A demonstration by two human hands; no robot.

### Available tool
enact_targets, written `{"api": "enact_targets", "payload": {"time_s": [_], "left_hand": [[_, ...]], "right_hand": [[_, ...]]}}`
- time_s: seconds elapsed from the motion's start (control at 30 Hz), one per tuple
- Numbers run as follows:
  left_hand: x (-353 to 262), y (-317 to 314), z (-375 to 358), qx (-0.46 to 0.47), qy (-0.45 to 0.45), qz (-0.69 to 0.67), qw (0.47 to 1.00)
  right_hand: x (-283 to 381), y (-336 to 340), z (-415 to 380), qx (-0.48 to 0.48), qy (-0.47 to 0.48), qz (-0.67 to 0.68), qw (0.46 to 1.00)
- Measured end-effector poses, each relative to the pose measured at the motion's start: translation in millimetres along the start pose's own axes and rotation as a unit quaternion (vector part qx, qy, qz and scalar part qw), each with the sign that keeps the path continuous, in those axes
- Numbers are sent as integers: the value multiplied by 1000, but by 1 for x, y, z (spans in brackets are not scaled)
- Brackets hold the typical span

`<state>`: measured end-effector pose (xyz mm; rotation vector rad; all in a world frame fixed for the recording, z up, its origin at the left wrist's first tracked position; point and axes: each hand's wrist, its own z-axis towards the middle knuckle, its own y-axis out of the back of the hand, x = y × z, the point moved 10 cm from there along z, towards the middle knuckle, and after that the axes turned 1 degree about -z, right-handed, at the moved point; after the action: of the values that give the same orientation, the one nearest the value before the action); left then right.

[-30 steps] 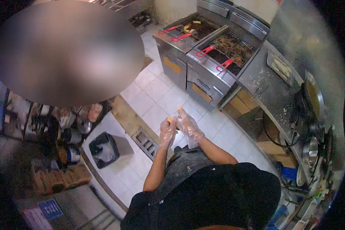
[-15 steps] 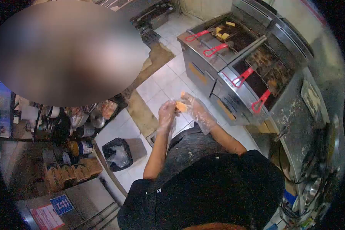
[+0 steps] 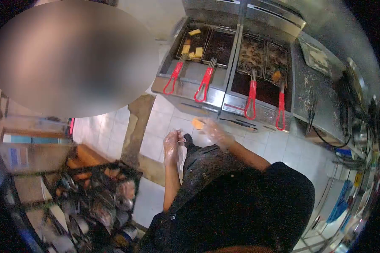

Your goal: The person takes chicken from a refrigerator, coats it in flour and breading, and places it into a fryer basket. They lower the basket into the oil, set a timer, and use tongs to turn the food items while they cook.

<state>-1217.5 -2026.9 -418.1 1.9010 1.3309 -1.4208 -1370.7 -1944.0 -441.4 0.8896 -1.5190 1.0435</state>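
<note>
Right hand (image 3: 217,133) is pinching an orange block (image 3: 197,124) in front of the deep fryer (image 3: 215,93), nearer it than the curled, can't-tell-if-empty left hand (image 3: 171,145).

Grey counter (image 3: 299,80), tray (image 3: 315,57) on top, white specks (image 3: 308,93)

Items (image 3: 103,206) at lower left, blurred

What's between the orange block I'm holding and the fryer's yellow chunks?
The head view shows white floor tiles, the steel fryer front and a red looped handle.
</note>
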Motion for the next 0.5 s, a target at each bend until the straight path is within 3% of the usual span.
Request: {"api": "enact_targets", "payload": {"time_s": [0.03,0.07,0.13,0.17,0.3,0.4,0.47,0.5], "left_hand": [[-2,9,19,17,12,20,1000],[-7,15,42,35,21,40,998],[-26,19,74,73,-2,62,995],[-33,21,92,95,12,80,992],[-53,24,160,155,26,113,981],[-72,3,184,175,19,123,977],[-78,-9,198,206,44,101,972],[-79,-8,205,206,40,98,973]], "right_hand": [[12,7,8,-21,9,-128,992],[20,15,22,-38,15,-128,991],[-9,38,30,-158,-183,128,962],[-2,44,44,-246,-154,251,924],[23,74,122,-262,-28,366,892],[42,79,138,-295,-75,390,869],[27,94,159,-250,-88,320,910],[35,91,158,-291,-133,322,891]]}}
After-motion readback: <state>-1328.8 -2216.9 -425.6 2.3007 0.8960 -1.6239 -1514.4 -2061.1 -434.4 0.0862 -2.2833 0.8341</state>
